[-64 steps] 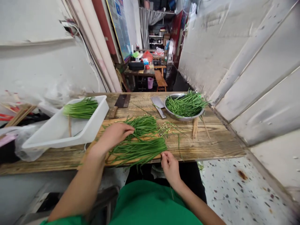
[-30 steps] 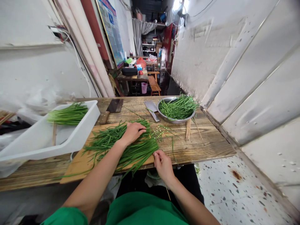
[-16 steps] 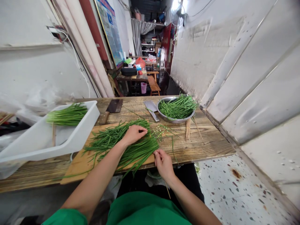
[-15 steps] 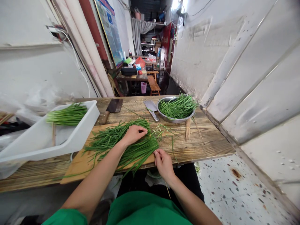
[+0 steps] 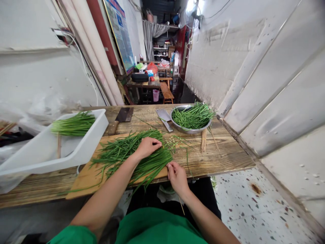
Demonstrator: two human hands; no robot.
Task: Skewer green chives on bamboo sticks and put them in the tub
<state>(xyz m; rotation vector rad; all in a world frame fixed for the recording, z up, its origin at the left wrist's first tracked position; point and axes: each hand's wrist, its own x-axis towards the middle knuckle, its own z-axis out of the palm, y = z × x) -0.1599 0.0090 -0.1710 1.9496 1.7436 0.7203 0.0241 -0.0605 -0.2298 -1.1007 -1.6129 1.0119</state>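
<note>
A pile of green garlic chives (image 5: 122, 148) lies across a wooden cutting board (image 5: 82, 181), cut ends toward the right. My left hand (image 5: 148, 147) rests over the pile, thumb and fingers pinched together near the cut ends; what is between the fingertips is too small to make out. At the board's lower right corner, my right hand (image 5: 177, 176) is closed, its fingertips close to the stalk ends. From below that hand a thin bamboo skewer (image 5: 181, 206) sticks out downward, its upper part hidden by the palm.
A metal bowl of chives (image 5: 192, 117) stands at the back right, beside bundled skewers (image 5: 203, 139). Two cleavers, one metal-handled (image 5: 165, 119) and one wooden-handled (image 5: 124, 115), lie behind the board. Left is a white tray (image 5: 99, 127) with more chives. A wall borders the right.
My left hand has shifted slightly to the right along the chives, still pinched. My right hand and the skewer have stayed about where they were.
</note>
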